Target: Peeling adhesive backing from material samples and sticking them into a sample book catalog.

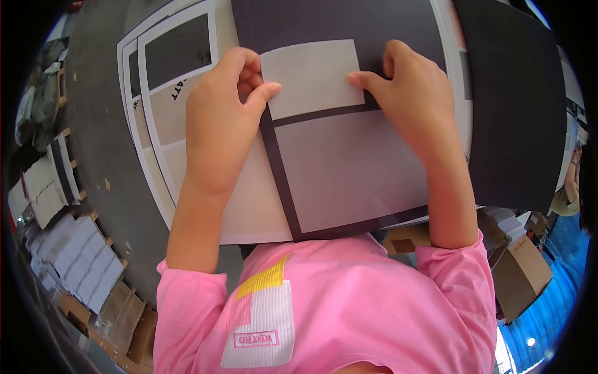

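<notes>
A cream rectangular card (314, 78) lies over a black board (336, 22) in front of me. My left hand (221, 112) holds the card by its left edge, thumb on top and fingers curled in. At the opposite edge my right hand (414, 93) is closed, with its thumb tip on the card and its other fingers folded. Just below the card, a larger grey rectangular panel (358, 168) lies on the same board, a black strip showing between them. The fingertips under the card's edges are partly hidden.
White-bordered sample sheets (180, 53) with dark and cream panels overlap at the left. A black sheet (517, 118) extends to the right. Stacked white bundles (78, 262) stand on the floor at the left; a cardboard box (520, 274) is at the lower right. Another person's arm (571, 177) shows at the far right.
</notes>
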A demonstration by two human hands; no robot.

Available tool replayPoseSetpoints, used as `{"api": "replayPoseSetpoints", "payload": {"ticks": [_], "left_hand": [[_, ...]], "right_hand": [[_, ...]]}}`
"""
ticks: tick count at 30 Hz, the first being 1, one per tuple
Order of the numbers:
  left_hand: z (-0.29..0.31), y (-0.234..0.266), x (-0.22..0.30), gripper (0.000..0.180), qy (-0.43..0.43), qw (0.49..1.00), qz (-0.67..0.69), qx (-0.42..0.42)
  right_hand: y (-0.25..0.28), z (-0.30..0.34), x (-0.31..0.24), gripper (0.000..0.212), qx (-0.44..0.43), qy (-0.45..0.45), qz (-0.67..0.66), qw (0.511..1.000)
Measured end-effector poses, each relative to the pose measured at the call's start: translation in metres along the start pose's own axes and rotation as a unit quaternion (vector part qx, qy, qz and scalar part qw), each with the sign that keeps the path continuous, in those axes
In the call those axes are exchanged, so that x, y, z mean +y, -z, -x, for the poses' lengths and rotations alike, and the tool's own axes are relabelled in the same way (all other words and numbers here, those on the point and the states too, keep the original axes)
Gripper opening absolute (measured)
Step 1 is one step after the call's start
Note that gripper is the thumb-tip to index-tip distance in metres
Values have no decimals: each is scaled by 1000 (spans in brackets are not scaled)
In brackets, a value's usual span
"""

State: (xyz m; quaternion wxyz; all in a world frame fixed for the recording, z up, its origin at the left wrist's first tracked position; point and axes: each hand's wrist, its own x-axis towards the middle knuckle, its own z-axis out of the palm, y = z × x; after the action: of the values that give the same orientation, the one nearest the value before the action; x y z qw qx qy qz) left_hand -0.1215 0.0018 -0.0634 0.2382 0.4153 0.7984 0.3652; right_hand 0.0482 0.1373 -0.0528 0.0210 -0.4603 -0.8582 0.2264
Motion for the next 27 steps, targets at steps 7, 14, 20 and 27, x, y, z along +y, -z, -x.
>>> {"api": "replayPoseSetpoints", "payload": {"ticks": [7, 14, 20, 27], "left_hand": [[-4, 6, -24, 55, 40, 993, -31, 103], [30, -17, -22, 74, -108, 943, -311, -58], [27, -24, -17, 83, -117, 959, -250, -59], [26, -19, -18, 88, -111, 974, -196, -25]], "right_hand": [[1, -1, 32, 26, 90, 68, -124, 986], [2, -32, 41, 24, 138, 262, 12, 955], [36, -200, 74, 64, 355, 226, 114, 900], [53, -237, 66, 10, 322, 245, 205, 891]]}}
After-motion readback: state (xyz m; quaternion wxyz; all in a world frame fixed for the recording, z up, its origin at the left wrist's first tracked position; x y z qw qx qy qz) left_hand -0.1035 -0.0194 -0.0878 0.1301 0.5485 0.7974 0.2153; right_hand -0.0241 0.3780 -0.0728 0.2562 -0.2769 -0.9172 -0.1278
